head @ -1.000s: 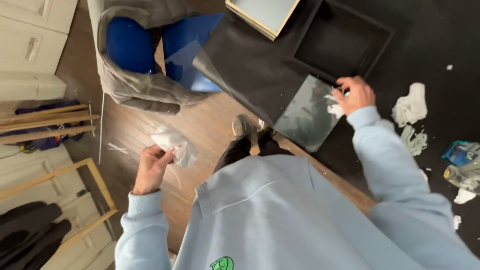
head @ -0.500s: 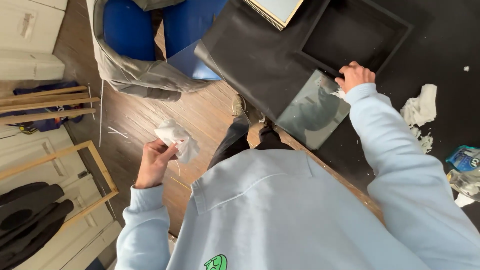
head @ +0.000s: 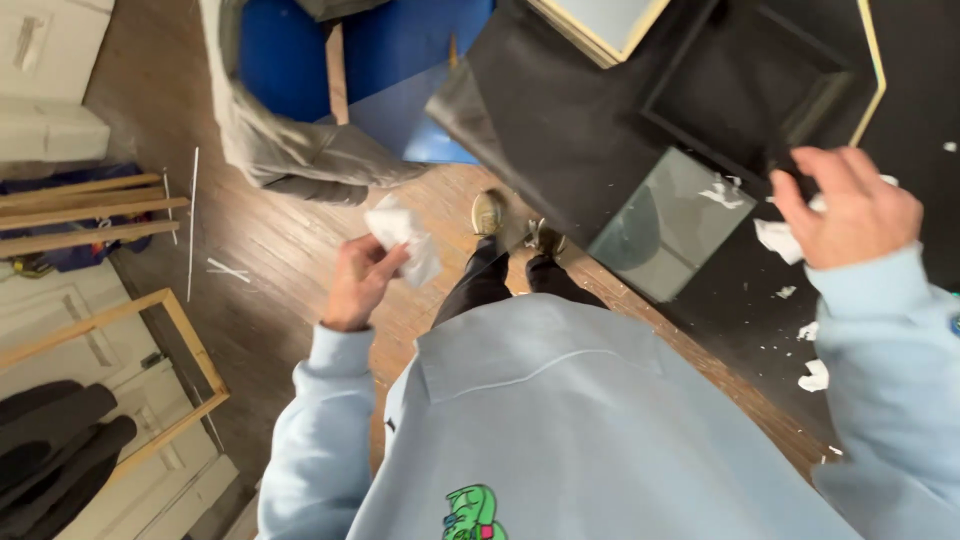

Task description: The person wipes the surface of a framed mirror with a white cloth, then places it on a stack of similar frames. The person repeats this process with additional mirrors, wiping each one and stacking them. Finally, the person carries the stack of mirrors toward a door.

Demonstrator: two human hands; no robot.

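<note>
Glass risk: the bare rectangular glass pane overhangs the black-covered worktop edge; crumpled white tissue is pinched by the left hand, white paper scraps gripped by the right hand — one nudge could send it sliding.

Landmark: glass pane, flat on the table, near its edge.
- Frame on the table just behind the pane, touching its far corner.
- Second frame further behind, to the left, at the table's far side.
- Right hand right of the pane, above the table, closed on a paper scrap.
- Loose paper bits on the table right of the pane and nearer the person.
- Shoes on the floor, just left of the pane, at the table edge.
- Left hand well left of the pane, over the floor, gripping a crumpled tissue.
- Chair left and behind.
- Wooden frame on the floor, far left.
</note>
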